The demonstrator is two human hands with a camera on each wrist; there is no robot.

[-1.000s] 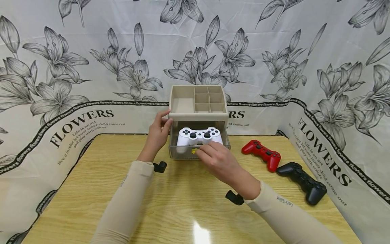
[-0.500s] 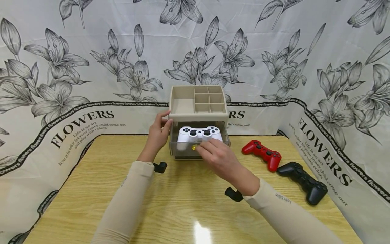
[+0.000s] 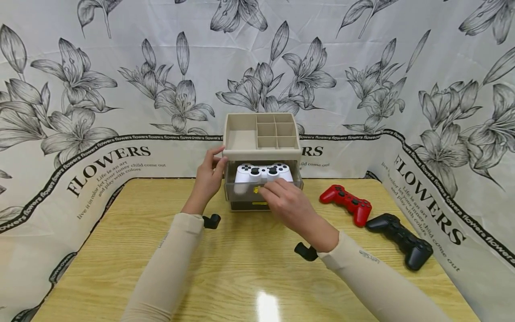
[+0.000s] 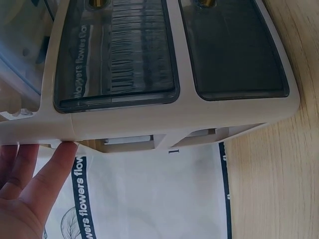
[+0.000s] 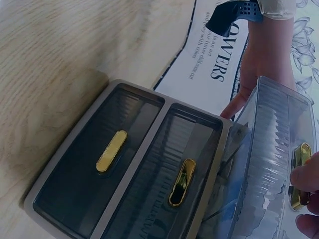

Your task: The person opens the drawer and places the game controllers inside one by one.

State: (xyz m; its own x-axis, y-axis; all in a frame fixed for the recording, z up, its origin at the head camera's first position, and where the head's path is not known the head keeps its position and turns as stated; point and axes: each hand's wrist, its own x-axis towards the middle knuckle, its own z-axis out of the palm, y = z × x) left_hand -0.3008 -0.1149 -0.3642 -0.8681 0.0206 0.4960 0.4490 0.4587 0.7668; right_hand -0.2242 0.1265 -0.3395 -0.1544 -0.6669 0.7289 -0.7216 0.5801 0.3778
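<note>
A beige desk organizer (image 3: 241, 132) with a divided top tray stands at the back middle of the table. Its clear top drawer (image 3: 237, 192) is partly pulled out, and a white game controller (image 3: 263, 172) lies inside. My right hand (image 3: 291, 205) pinches the drawer's gold handle (image 5: 301, 152) between thumb and fingers. Against the organizer's left side my left hand (image 3: 209, 176) rests with extended fingers, steadying it; the left wrist view shows the fingertips (image 4: 64, 149) at its side edge. Two lower drawers (image 5: 127, 112) are closed, each with a gold handle.
To the right of the organizer lie a red game controller (image 3: 346, 203) and a black one (image 3: 400, 239) close beside it. A white cloth printed with flowers (image 3: 177, 103) hangs behind and along both sides of the wooden table (image 3: 233, 268).
My right hand has slid the top drawer inward, away from me, with the white controller in it, uncovering more of the drawer front below. The left hand stays put.
</note>
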